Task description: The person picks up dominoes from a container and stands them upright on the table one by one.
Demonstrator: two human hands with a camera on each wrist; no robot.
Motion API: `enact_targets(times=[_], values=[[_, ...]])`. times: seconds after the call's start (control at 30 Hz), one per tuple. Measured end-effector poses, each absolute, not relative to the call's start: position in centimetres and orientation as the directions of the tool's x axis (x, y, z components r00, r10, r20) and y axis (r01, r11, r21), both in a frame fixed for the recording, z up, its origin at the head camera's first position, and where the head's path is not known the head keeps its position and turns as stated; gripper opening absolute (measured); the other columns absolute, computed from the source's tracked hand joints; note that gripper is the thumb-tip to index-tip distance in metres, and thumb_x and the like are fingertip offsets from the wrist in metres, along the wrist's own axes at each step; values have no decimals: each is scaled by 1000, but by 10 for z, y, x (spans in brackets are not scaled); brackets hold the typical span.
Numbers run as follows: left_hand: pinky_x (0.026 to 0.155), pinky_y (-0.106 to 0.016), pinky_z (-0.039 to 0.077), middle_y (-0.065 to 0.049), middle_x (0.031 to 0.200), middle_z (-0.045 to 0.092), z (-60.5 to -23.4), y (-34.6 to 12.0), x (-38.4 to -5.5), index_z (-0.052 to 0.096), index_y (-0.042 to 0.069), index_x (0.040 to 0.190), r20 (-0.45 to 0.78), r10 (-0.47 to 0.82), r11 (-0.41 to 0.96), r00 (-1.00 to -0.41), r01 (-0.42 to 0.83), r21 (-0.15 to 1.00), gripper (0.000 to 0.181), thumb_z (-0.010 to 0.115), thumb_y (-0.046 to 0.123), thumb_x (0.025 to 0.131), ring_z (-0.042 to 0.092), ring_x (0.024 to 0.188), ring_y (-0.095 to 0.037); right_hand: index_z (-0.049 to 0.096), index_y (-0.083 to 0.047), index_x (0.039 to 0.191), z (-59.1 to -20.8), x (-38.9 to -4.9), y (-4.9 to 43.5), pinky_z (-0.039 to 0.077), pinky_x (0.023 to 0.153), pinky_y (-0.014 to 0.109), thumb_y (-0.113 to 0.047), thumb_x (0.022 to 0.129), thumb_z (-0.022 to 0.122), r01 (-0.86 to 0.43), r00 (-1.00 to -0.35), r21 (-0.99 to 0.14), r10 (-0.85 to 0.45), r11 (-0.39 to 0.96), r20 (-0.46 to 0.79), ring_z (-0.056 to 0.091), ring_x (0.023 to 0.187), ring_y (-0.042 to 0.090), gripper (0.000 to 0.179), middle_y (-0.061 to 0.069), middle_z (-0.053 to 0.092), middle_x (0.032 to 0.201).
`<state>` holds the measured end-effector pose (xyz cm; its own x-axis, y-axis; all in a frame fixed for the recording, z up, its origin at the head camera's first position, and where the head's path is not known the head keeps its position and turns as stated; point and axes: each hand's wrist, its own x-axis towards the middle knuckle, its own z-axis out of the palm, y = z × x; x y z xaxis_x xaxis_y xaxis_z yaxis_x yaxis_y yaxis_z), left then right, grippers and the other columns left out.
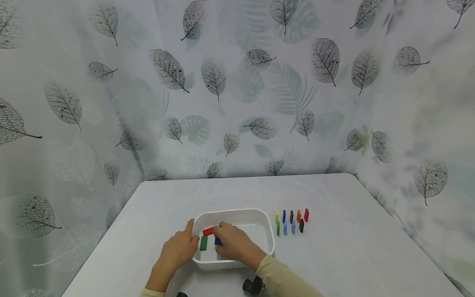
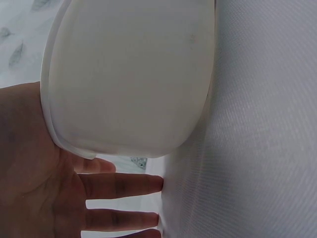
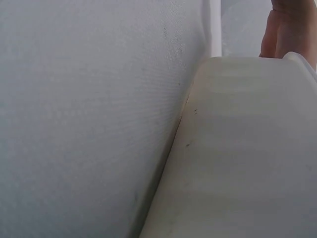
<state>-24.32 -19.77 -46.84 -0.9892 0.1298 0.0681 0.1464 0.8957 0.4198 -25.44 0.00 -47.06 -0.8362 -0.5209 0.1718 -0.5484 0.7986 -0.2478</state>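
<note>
A white plastic tray (image 1: 237, 264) sits on the table. Inside, at its left, lie a red block (image 1: 208, 231) and a green block (image 1: 203, 243). My right hand (image 1: 237, 243) reaches over the near rim and pinches a dark blue block (image 1: 217, 241), partly hidden by the fingers. At the left rim rests my left hand (image 1: 179, 246). In the left wrist view the left hand (image 2: 44, 173) has its palm against the tray's rim and its fingers straight, tips at the cloth. The right wrist view shows mostly the tray's outer wall (image 3: 237, 148); the right fingers are out of sight there.
Right of the tray, several small coloured blocks stand upright in two rows, among them a red block (image 1: 306, 214) and a black block (image 1: 302, 225). A white cloth covers the table (image 1: 352, 255). Leaf-printed curtains (image 1: 230, 103) hang behind and at both sides.
</note>
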Motion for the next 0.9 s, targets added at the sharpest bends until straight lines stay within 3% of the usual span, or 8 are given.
enact_targets(times=[0.3,0.6,0.8,0.9], values=[[50,-40,41,-8,73,59,-466,-197,-241,43,-4,151,64,132,894,-989,147,424,58,50,20,99,50,57,-24,70,-13,99,-470,-255,2,49,67,20,-13,82,84,-533,-846,-338,-492,775,207,50,71,7,22,-7,55,82],[50,-40,42,-9,75,61,-467,-197,-240,44,-4,151,68,130,892,-989,146,429,57,51,19,99,51,57,-24,70,-6,115,-465,-259,9,49,68,17,-10,84,81,-578,-816,-468,-480,669,321,54,74,5,33,-5,63,89],[50,-39,41,-6,72,58,-466,-197,-241,43,-4,152,57,131,890,-990,142,434,58,51,20,100,50,57,-23,71,-6,102,-456,-258,16,49,66,17,-4,84,80,-572,-816,-575,-478,584,326,56,72,4,20,-4,63,85],[49,-38,41,-5,72,57,-466,-197,-241,41,-3,153,43,127,889,-991,132,439,58,51,20,100,50,57,-23,71,-7,102,-454,-258,19,50,66,17,-4,84,81,-573,-814,-589,-478,570,329,57,73,4,20,-5,63,86]])
